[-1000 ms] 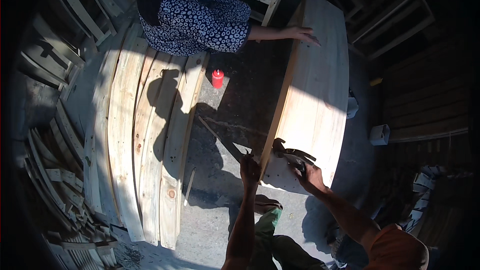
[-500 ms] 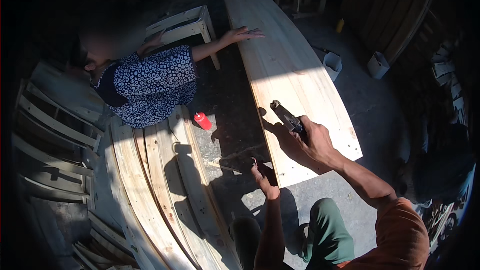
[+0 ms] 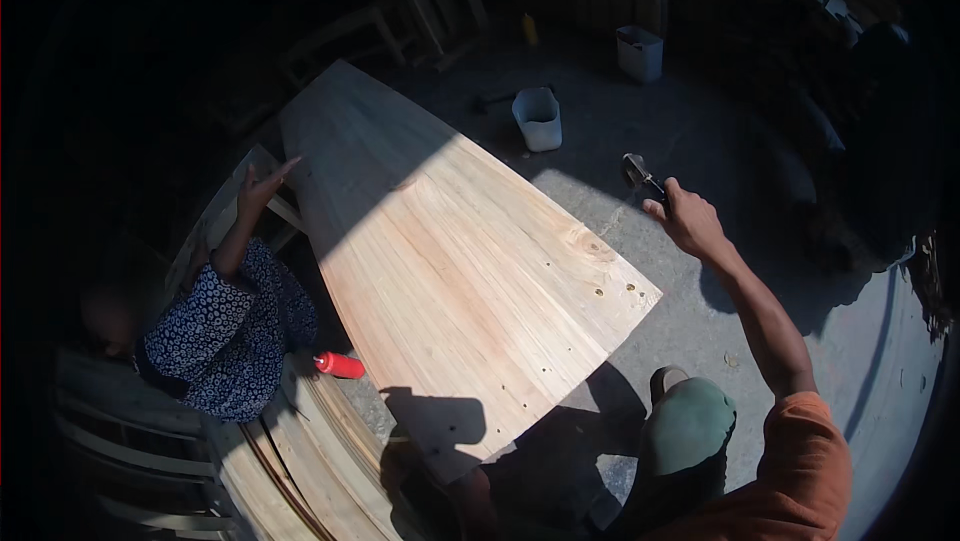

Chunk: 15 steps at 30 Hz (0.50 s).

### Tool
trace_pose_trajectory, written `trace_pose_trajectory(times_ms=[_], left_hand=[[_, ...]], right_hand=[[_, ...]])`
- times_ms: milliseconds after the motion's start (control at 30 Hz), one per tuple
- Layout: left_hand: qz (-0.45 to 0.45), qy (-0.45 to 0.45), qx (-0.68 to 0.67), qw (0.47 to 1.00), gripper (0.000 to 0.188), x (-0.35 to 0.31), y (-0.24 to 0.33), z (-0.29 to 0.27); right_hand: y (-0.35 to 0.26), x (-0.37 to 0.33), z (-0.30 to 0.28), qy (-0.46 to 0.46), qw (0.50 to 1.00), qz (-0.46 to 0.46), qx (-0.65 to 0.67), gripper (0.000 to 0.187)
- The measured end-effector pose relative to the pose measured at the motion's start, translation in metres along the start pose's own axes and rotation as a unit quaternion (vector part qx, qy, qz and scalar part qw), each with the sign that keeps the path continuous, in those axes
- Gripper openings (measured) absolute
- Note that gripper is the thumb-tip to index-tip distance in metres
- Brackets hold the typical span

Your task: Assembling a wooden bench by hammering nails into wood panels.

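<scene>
Pale wood makes the broad board [image 3: 450,261], lying left of the right hand [image 3: 692,223] and apart from it — that hand grasps a metal-headed tool [image 3: 637,173] over the floor [image 3: 612,209]. The left hand [image 3: 470,496] is in shadow near the board's closest corner — its grip I cannot tell.

we record an orange, rust-toned upper garment; its short right sleeve [image 3: 805,456] looks soft and loose, creased along the cloth, with a plain edge near the elbow. below it we see the forearm [image 3: 757,311] and right hand [image 3: 692,223] bare. trousers [image 3: 690,428]: muted green, darkening in shade. footwear [image 3: 667,381]: rounded front, dark rim; we cannot determine type.
</scene>
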<state>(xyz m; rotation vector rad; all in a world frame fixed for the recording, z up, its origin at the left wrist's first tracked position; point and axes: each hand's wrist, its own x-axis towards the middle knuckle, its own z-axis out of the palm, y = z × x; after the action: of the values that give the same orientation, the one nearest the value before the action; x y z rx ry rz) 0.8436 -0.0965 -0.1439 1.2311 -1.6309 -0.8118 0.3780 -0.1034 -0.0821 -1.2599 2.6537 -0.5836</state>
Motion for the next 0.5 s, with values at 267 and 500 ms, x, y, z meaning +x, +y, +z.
trace_pose_trajectory(times_ms=[267, 500], left_hand=[[-0.041, -0.013, 0.01, 0.999, 0.042, 0.055, -0.01, 0.148], [-0.087, 0.071, -0.007, 0.994, 0.04, 0.067, 0.002, 0.199]], right_hand=[[0.172, 0.08, 0.266, -0.026, 0.992, -0.106, -0.063, 0.041], [0.03, 0.379, 0.27, 0.087, 0.971, -0.219, 0.035, 0.07]])
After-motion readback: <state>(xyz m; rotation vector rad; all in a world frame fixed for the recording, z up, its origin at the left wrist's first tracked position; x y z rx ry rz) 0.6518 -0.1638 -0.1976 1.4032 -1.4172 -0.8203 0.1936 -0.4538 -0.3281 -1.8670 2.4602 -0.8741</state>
